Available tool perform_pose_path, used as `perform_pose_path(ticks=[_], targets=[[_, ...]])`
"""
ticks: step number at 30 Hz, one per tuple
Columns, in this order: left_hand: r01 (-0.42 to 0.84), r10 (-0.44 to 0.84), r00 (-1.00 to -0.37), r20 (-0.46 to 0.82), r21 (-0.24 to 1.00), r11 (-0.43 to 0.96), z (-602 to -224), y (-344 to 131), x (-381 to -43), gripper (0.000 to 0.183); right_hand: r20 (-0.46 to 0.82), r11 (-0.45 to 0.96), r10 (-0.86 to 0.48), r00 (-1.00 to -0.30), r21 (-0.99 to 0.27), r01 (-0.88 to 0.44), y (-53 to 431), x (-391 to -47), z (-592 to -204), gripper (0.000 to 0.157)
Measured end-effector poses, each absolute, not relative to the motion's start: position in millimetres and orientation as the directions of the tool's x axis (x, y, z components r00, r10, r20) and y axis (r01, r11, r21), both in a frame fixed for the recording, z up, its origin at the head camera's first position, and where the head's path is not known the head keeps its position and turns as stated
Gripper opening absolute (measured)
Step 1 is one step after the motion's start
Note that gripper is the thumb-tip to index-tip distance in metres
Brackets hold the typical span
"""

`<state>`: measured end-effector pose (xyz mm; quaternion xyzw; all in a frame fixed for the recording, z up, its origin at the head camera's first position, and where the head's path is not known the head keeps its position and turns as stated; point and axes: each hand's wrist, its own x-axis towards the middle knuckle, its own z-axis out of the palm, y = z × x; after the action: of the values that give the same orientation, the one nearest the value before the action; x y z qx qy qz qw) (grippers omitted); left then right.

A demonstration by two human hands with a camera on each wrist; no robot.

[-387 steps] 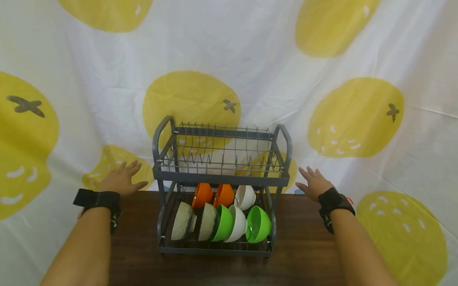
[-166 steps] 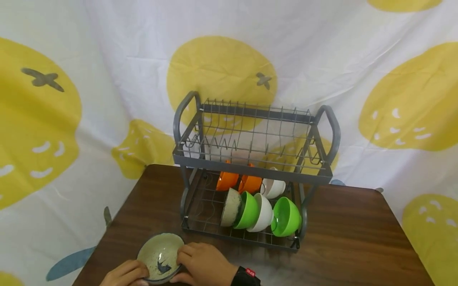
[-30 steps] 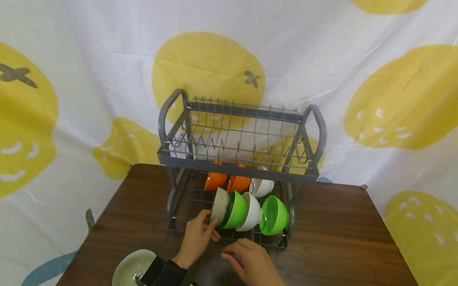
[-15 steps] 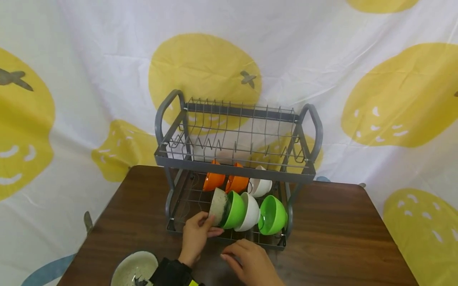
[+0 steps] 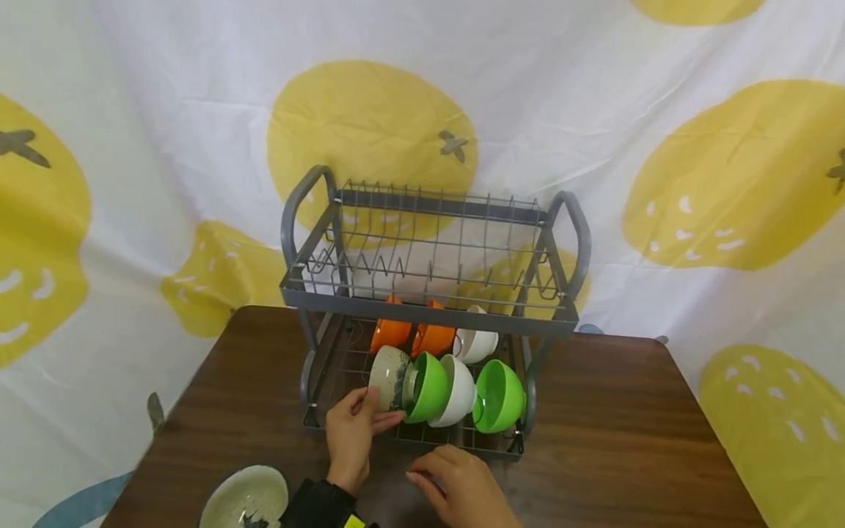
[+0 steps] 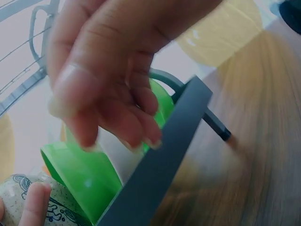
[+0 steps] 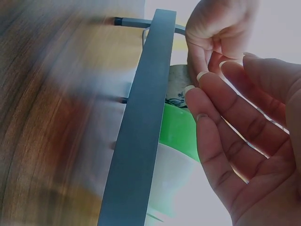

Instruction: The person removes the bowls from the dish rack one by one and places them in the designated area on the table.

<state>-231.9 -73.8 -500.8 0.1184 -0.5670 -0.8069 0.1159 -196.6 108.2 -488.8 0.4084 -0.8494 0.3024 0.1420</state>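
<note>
A speckled grey-beige bowl [image 5: 386, 372] with a dark painted pattern stands tilted at the left of the front row on the rack's lower tier, its foot beside a green bowl [image 5: 429, 389]. My left hand [image 5: 351, 436] pinches its near side between thumb and fingers; its fingers [image 6: 34, 207] lie along the pattern in the left wrist view. In front of the rack, my right hand [image 5: 462, 484] hangs with loosely bent fingers and holds nothing, its palm side visible in the right wrist view. A second speckled bowl [image 5: 240, 495] rests on the table at lower left, cut off by the frame.
The grey two-tier dish rack [image 5: 429, 312] stands on a dark wooden table [image 5: 614, 411]. White [image 5: 457, 392] and green [image 5: 502, 396] bowls continue the front row. Two orange bowls [image 5: 391, 336] and a white one [image 5: 475, 345] stand behind. A fruit-print cloth [image 5: 528, 88] hangs at the back.
Both hands were empty beside the rack at first. One speckled bowl went from rack to table. In the last second, my left hand has taken hold of the other and tilted it leftward.
</note>
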Motion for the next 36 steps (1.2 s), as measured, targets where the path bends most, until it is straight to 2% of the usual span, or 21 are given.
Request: perform_pose_path(ticks=[7, 12, 18, 23, 26, 29, 33, 36], targets=[[0.081, -0.349, -0.934, -0.074, 0.909, -0.41, -494, -75, -227, 0.03, 0.511, 0.486, -0.598, -0.617, -0.382, -0.786, 108, -197, -491, 0.005], [0.171, -0.407, -0.913, 0.013, 0.919, -0.354, -483, -78, -221, 0.032, 0.542, 0.48, -0.586, -0.602, -0.366, -0.797, 106, -197, -491, 0.004], [0.185, -0.41, -0.906, 0.103, 0.969, -0.166, -470, -85, -210, 0.029, 0.564, 0.472, -0.564, -0.604, -0.38, -0.795, 103, -195, -489, 0.008], [0.315, -0.377, -0.865, 0.332, 0.943, 0.106, -464, -93, -203, 0.017, 0.591, 0.465, -0.547, -0.593, -0.375, -0.802, 102, -196, -485, 0.013], [0.445, -0.313, -0.791, 0.526, 0.846, 0.295, -461, -101, -202, 0.007, 0.6, 0.459, -0.536, -0.594, -0.383, -0.802, 103, -197, -480, 0.017], [0.569, -0.196, -0.709, 0.677, 0.714, 0.407, -456, -112, -202, 0.013, 0.611, 0.456, -0.522, -0.596, -0.391, -0.8, 105, -200, -471, 0.022], [0.672, 0.009, -0.638, 0.77, 0.551, 0.495, -448, -129, -202, 0.019, 0.601, 0.485, -0.51, -0.616, -0.39, -0.783, 109, -205, -455, 0.036], [0.725, 0.175, -0.605, 0.777, 0.446, 0.525, -441, -141, -203, 0.008, 0.59, 0.518, -0.512, -0.624, -0.367, -0.773, 110, -209, -444, 0.05]])
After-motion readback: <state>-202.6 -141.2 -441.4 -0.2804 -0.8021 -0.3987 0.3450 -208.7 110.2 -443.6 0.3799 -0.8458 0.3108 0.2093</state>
